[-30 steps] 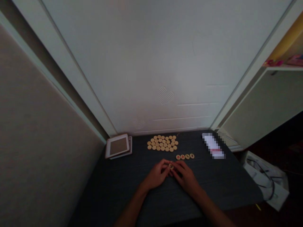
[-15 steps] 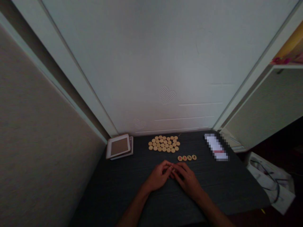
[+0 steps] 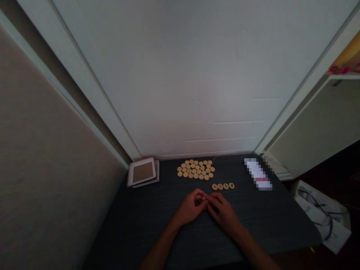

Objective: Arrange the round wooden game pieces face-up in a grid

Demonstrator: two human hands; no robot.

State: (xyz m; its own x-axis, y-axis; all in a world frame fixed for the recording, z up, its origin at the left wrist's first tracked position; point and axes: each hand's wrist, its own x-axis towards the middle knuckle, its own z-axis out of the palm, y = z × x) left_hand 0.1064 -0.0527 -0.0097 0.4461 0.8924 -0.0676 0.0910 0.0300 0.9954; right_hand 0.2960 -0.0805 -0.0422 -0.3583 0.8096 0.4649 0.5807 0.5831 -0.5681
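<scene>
My left hand [image 3: 192, 207] and my right hand [image 3: 222, 212] meet over the near middle of the dark table. Their fingertips pinch a small pale xiangqi piece [image 3: 204, 198] between them, mostly covered by the fingers. Just beyond my right hand, several round wooden xiangqi pieces [image 3: 220, 186] lie in a short row, face up with red or dark characters. Farther back, a cluster of blank-side-up xiangqi pieces [image 3: 196, 175] lies flat, close together.
A stack of flat framed boards or boxes [image 3: 144, 172] lies at the table's [image 3: 135, 225] back left. A blurred-out white item [image 3: 258, 174] is at the back right. A white panelled surface [image 3: 174, 82] rises behind. Beside the table on the right is a white bag or box with cords [image 3: 323, 217].
My fingers have shifted slightly around the small piece, and its pale edge now shows nearer my left fingertips. The view has tilted a little; the pieces on the table keep their layout.
</scene>
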